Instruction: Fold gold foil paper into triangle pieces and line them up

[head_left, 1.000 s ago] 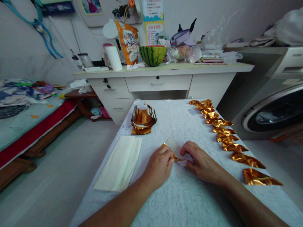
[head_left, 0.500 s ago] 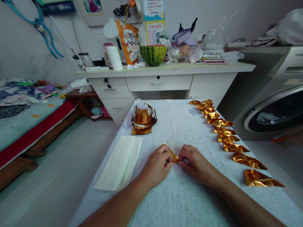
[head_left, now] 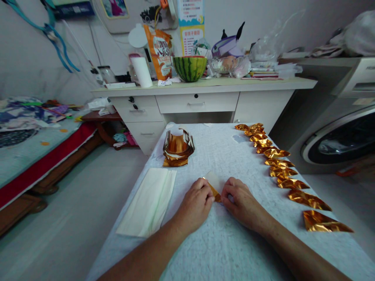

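Note:
Between my hands lies a small piece of gold foil with a pale, translucent sheet behind it. My left hand is closed on the foil's left side, the fingertips bent over it. At the foil's right end, my right hand pinches with thumb and forefinger. A stack of gold foil strips curls upright at the far left of the cloth. White folded paper sheets lie flat to the left of my left hand. Several folded gold foil cones form a slanting row on the right.
The table has a pale blue cloth. Behind it stands a white desk with a watermelon half, an orange bag and a white roll. A washing machine is at right, a bed at left.
Both hands stay over the foil. The left fingers have shifted slightly, and the right hand has risen a little at the knuckles.

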`<state>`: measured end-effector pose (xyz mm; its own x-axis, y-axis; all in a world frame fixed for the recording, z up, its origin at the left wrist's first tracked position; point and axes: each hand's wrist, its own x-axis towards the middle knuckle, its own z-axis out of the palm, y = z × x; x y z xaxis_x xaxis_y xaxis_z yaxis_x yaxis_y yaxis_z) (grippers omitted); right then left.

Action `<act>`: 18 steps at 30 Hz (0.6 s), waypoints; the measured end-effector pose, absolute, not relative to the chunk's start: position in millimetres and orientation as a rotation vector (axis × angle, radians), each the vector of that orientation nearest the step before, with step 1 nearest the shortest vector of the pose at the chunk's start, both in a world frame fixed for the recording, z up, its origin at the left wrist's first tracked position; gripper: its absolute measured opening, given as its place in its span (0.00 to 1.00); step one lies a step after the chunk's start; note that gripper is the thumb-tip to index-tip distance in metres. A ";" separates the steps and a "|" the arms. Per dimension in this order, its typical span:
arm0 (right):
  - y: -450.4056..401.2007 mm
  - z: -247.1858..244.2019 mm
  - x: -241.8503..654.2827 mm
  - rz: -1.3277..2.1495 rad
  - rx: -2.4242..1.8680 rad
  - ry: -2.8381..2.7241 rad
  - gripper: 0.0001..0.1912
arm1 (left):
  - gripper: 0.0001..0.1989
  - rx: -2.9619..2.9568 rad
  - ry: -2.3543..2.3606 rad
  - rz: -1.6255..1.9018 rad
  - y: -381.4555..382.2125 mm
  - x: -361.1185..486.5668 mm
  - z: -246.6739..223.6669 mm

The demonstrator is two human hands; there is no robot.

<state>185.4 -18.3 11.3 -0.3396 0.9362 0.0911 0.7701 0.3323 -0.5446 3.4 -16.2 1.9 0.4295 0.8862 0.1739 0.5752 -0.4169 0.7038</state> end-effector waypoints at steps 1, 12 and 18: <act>-18.2 9.9 184.9 0.567 -1.522 -2.208 0.09 | 0.06 2.131 1.237 0.737 -16.1 3.8 0.8; -18.3 6.7 183.0 0.473 -1.595 -2.207 0.10 | 0.06 2.186 1.297 0.713 -15.2 5.1 -4.6; -16.4 1.4 182.9 0.434 -1.617 -2.220 0.09 | 0.08 2.220 1.336 0.657 -15.0 6.9 -3.4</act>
